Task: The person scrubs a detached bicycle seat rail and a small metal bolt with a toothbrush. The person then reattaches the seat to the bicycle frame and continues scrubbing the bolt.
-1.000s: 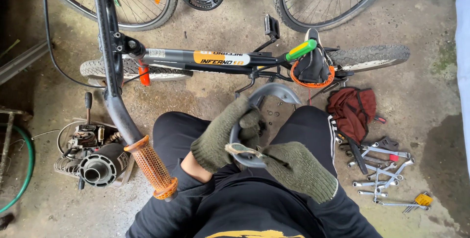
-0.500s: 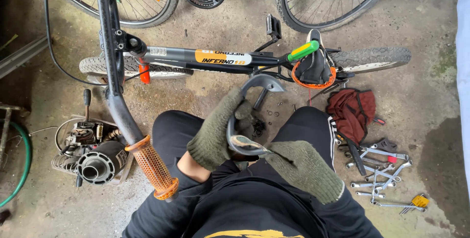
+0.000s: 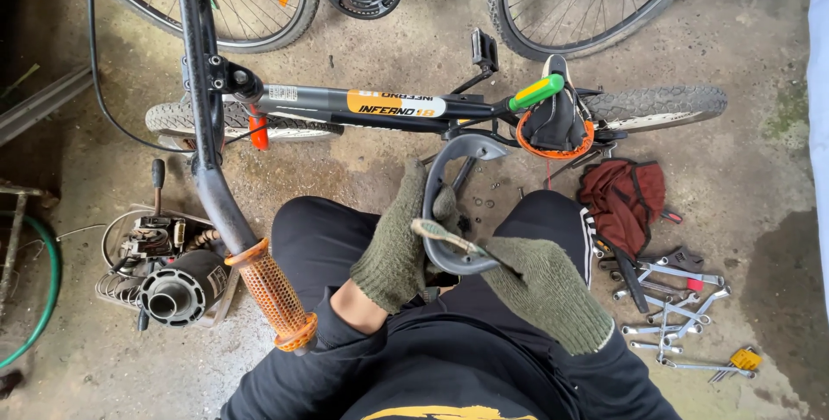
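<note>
Mid-frame, gloved left hand and right hand fingers clamped round grey chain guard, working it free; needs steady pull.

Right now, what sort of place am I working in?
Probably a home garage or yard used for bike repair: bare concrete floor, a small bike lying down, and loose spanners beside a red bag.

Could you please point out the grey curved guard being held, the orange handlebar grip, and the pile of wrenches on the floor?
grey curved guard (image 3: 456, 258): head view, on its lower curved rim.
orange handlebar grip (image 3: 275, 297): head view, mid-length of the grip.
pile of wrenches (image 3: 669, 308): head view, middle of the pile.
</note>
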